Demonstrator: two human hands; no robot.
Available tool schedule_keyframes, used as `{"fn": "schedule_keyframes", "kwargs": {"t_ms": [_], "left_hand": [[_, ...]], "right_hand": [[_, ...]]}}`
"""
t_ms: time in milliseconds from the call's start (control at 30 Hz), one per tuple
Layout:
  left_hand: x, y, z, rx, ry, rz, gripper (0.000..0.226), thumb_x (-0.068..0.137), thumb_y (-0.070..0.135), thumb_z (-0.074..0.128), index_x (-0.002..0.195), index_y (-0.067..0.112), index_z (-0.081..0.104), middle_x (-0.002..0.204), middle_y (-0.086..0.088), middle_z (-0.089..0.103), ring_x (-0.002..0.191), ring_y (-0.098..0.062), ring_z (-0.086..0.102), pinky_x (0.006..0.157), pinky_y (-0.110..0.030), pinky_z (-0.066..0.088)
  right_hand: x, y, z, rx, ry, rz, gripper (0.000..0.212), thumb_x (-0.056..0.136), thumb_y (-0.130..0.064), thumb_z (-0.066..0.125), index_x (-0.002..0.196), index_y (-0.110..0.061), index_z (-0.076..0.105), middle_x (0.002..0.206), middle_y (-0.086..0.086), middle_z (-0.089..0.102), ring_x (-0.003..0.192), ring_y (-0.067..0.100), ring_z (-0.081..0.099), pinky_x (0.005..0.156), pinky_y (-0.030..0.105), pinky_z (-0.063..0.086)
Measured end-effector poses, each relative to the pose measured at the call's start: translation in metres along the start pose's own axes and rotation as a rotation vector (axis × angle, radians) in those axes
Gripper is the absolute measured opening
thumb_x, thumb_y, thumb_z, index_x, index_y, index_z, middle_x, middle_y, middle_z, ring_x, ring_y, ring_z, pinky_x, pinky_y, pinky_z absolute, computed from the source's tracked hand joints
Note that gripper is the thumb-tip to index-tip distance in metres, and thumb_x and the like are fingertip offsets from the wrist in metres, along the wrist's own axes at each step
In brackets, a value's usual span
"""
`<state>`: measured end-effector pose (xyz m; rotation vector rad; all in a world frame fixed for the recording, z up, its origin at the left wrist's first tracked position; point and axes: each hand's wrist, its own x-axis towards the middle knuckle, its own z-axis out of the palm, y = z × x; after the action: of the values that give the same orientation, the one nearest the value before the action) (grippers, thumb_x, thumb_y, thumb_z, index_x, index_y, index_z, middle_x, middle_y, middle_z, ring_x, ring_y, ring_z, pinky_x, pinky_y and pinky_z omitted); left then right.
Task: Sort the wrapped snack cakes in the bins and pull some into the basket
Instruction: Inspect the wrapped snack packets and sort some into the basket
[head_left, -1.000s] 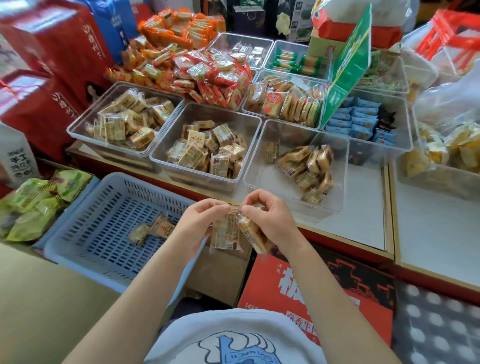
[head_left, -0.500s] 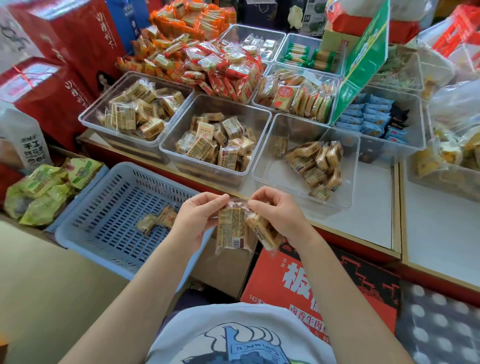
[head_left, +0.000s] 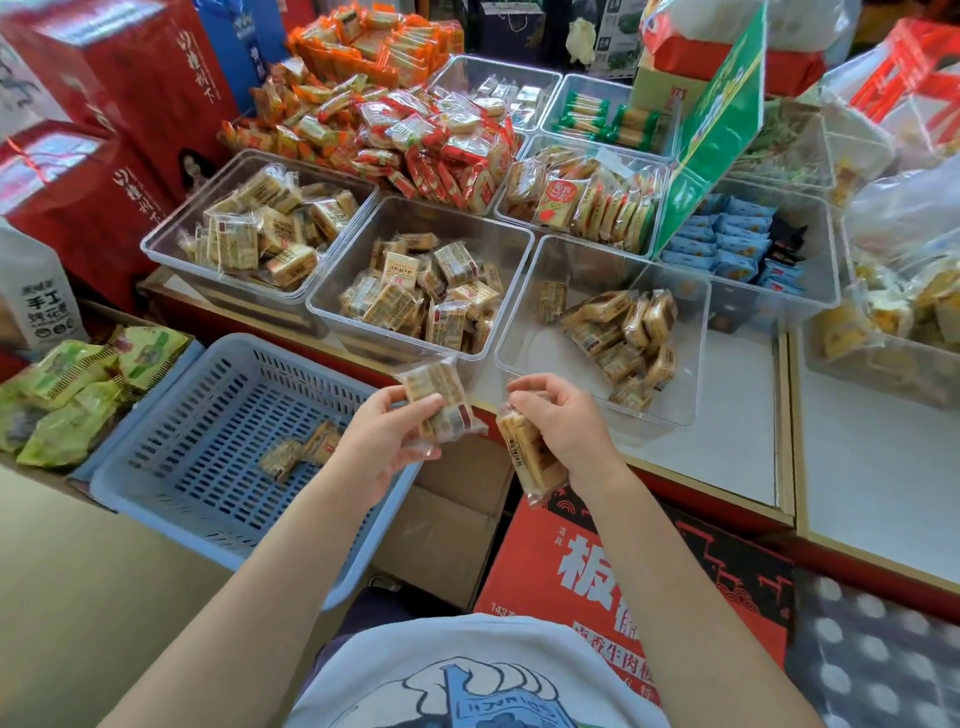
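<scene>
The person is in the middle of moving cakes from the bins to the basket: each hand carries one wrapped snack cake, and the two hands sit apart in front of the counter edge. The left hand (head_left: 382, 441) has its fingers and thumb curled round a cake (head_left: 439, 400) held upright, label side toward the camera, just past the right rim of the blue basket (head_left: 156, 499). The right hand (head_left: 563, 426) pinches a second cake (head_left: 527, 457) that hangs down below the palm, its wrapper tail pointing toward the red carton (head_left: 623, 582) on the floor. Two cakes already lie together on the basket floor (head_left: 301, 452), so the pull has only begun by the look of it. The next move is likely a short carry leftward and a release over the basket — the left hand is nearest, the right would have to cross further. The clear bins behind are unevenly filled: the middle bin (head_left: 332, 306) holds a loose heap, the right bin (head_left: 696, 364) a smaller cluster against its far side with one stray cake apart — sorting there looks unfinished.
</scene>
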<state>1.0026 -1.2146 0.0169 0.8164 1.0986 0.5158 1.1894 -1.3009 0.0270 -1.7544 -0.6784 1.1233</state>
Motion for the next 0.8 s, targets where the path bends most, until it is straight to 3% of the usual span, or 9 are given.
{"fn": "schedule_keyframes", "kwargs": {"t_ms": [100,167,233,300,433,633,800], "left_hand": [[0.006,-0.001,0.004,-0.055,0.057,0.038,0.037,0.094,0.013,0.071,0.128,0.006,0.057,0.108,-0.013,0.077,0.092,-0.025,0.077,0.069,-0.032,0.063],[0.005,-0.001,0.012,-0.099,0.051,0.059,0.036,0.094,0.011,0.07,0.127,0.004,0.056,0.111,-0.015,0.076,0.093,-0.026,0.077,0.071,-0.032,0.063],[0.005,-0.002,0.02,-0.158,0.04,0.068,0.033,0.095,0.009,0.068,0.125,0.003,0.056,0.112,-0.017,0.075,0.09,-0.025,0.077,0.067,-0.029,0.062],[0.005,-0.003,0.026,-0.194,0.044,0.068,0.034,0.096,0.009,0.067,0.126,0.003,0.055,0.115,-0.018,0.074,0.09,-0.023,0.077,0.065,-0.028,0.06],[0.007,-0.008,0.031,-0.21,0.044,0.083,0.038,0.096,0.008,0.067,0.13,0.004,0.051,0.121,-0.018,0.071,0.101,-0.027,0.075,0.072,-0.034,0.063],[0.007,-0.009,0.036,-0.263,0.09,0.102,0.036,0.098,0.011,0.064,0.132,0.006,0.052,0.123,-0.018,0.07,0.105,-0.028,0.074,0.069,-0.032,0.062],[0.009,-0.005,0.036,-0.265,0.129,0.086,0.035,0.1,0.012,0.062,0.133,0.006,0.052,0.122,-0.017,0.071,0.101,-0.027,0.074,0.065,-0.029,0.061]], "right_hand": [[-0.002,-0.001,0.001,-0.09,-0.131,0.071,0.014,0.097,-0.034,0.067,0.1,-0.022,0.072,0.081,-0.005,0.073,0.064,0.004,0.067,0.061,0.023,0.052],[-0.002,0.001,0.007,-0.126,-0.181,0.083,0.02,0.095,-0.041,0.068,0.099,-0.022,0.073,0.081,-0.004,0.074,0.071,0.009,0.069,0.067,0.029,0.055],[-0.002,0.004,0.014,-0.096,-0.162,0.074,0.022,0.096,-0.037,0.068,0.1,-0.016,0.073,0.085,0.001,0.075,0.074,0.014,0.07,0.075,0.036,0.057],[-0.002,0.005,0.018,-0.042,-0.131,0.073,0.022,0.096,-0.032,0.069,0.097,-0.01,0.072,0.083,0.003,0.074,0.072,0.015,0.068,0.074,0.034,0.056],[-0.003,0.008,0.017,0.075,-0.072,0.101,0.017,0.097,-0.027,0.067,0.086,-0.014,0.068,0.075,0.001,0.068,0.066,0.013,0.061,0.064,0.027,0.05],[-0.002,0.006,0.015,0.092,-0.083,0.066,0.019,0.096,-0.021,0.067,0.079,-0.014,0.06,0.076,0.008,0.061,0.068,0.018,0.059,0.067,0.031,0.051],[-0.001,0.006,0.013,0.038,-0.084,0.024,0.021,0.096,-0.026,0.067,0.087,-0.007,0.065,0.076,0.006,0.065,0.068,0.015,0.062,0.069,0.033,0.053]]}}
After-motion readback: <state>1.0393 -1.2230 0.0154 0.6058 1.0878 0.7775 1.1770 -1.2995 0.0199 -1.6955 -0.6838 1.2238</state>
